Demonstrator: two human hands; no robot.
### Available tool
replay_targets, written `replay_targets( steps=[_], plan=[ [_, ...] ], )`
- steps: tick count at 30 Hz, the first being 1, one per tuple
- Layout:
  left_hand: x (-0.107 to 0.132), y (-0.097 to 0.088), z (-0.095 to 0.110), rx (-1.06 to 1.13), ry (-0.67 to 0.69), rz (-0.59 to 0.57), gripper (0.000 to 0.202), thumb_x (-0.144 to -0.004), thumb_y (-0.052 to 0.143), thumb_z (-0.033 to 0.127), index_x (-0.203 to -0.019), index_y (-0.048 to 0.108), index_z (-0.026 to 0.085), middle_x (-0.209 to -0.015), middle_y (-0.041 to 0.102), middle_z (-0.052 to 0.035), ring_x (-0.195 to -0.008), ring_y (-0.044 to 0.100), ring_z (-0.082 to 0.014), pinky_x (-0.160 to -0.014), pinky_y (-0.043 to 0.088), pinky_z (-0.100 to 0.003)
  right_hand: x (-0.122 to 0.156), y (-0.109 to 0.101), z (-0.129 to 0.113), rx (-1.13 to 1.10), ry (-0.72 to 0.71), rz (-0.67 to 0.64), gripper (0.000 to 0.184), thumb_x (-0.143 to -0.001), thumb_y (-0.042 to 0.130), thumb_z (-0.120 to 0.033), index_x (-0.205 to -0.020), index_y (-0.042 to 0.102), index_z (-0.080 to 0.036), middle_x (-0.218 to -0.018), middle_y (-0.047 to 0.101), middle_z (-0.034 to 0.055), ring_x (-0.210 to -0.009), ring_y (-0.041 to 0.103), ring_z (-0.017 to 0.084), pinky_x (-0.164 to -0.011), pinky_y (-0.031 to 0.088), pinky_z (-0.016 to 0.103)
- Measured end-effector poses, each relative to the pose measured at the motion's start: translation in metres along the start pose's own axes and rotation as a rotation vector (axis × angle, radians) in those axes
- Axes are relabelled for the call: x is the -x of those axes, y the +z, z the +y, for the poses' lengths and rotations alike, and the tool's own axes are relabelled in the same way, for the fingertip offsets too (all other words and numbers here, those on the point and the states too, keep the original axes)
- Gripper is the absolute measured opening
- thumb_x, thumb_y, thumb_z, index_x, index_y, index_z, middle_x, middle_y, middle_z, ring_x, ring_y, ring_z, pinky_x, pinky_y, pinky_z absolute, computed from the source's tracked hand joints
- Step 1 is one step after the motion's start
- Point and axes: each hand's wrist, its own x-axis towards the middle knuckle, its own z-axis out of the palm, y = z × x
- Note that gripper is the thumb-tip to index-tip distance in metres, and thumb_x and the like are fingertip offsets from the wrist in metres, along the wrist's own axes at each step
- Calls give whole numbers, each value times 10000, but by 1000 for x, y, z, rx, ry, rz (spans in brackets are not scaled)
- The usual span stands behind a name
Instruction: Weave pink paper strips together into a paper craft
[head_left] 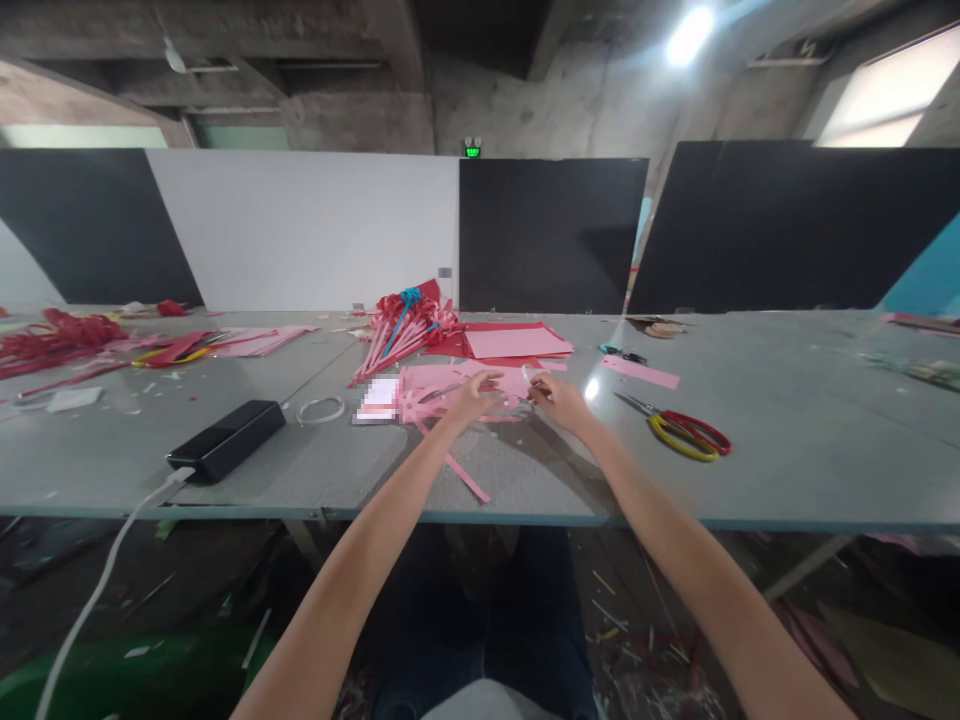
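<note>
My left hand (474, 398) is over cut pink paper (439, 382) in the middle of the table, its fingers stretched to the right and apart. Just to its right, my right hand (561, 398) has its fingers pinched together. A small whitish curved strip (526, 377) shows at those fingertips; its exact kind is too small to make out. One narrow pink paper strip (469, 478) trails from the pile toward the table's front edge. Scissors with red and yellow handles (688, 435) lie to the right of my right hand.
A black power bank (229, 440) with a white cable (112, 560) lies front left, near a clear ring (320, 409). Behind are a red and pink paper bundle (409, 325) and stacked sheets (514, 341). A pink strip (640, 373) lies right. Tall boards (315, 230) stand behind.
</note>
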Motion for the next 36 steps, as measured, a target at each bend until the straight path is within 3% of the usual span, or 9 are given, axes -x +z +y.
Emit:
replay_targets(
  steps=[3, 10, 16, 21, 26, 32, 36],
  plan=[
    [-1, 0, -2, -2, 47, -18, 444, -668, 671, 164, -1104, 589, 164, -1210, 590, -108, -1085, 567, -209, -907, 460, -308, 3, 6, -12, -67, -101, -26, 151, -858, 450, -203, -912, 589, -227, -855, 708, 53, -767, 663, 207, -685, 477, 313],
    [-4, 0, -7, -99, 177, -117, 426, -709, 648, 232, -1129, 600, 180, -1177, 622, -99, -1077, 581, -224, -923, 466, -352, 6, 4, -20, -33, -133, -66, 190, -891, 434, -228, -985, 597, -206, -866, 698, 64, -761, 643, 190, -661, 446, 271],
    [-3, 0, -5, -178, 139, -178, 357, -715, 645, 257, -1061, 639, 170, -1109, 656, -99, -989, 615, -219, -852, 486, -333, 7, 4, -20, 32, -215, -72, 236, -905, 432, -215, -1029, 633, -223, -927, 708, 53, -764, 646, 184, -660, 433, 268],
    [0, 0, -1, -161, 95, -308, 308, -724, 596, 189, -1025, 658, 168, -1042, 678, -90, -926, 627, -200, -802, 482, -311, 10, 9, -18, 61, -153, -22, 233, -896, 471, -230, -1037, 656, -241, -974, 723, 55, -846, 666, 203, -703, 450, 279],
    [0, 1, -2, -182, 84, -237, 304, -725, 591, 179, -1020, 661, 185, -1042, 678, -74, -925, 626, -199, -777, 479, -290, 9, 10, -18, 82, -71, 25, 228, -897, 492, -304, -1023, 660, -215, -930, 733, 68, -815, 676, 214, -678, 450, 281],
    [5, 9, -3, -148, 96, -191, 494, -711, 643, 210, -1200, 576, 211, -1201, 613, -103, -996, 617, -213, -826, 490, -325, 4, 9, -15, 67, 54, 66, 202, -875, 526, -296, -990, 653, -190, -790, 737, 60, -715, 680, 208, -639, 436, 277],
    [5, 8, -3, -189, 140, -189, 377, -733, 632, 240, -1106, 608, 186, -1167, 623, -100, -1043, 595, -214, -872, 473, -327, 5, 9, -15, 71, 77, 57, 203, -870, 531, -289, -1015, 640, -197, -806, 735, 59, -730, 673, 206, -631, 424, 271]
  ],
)
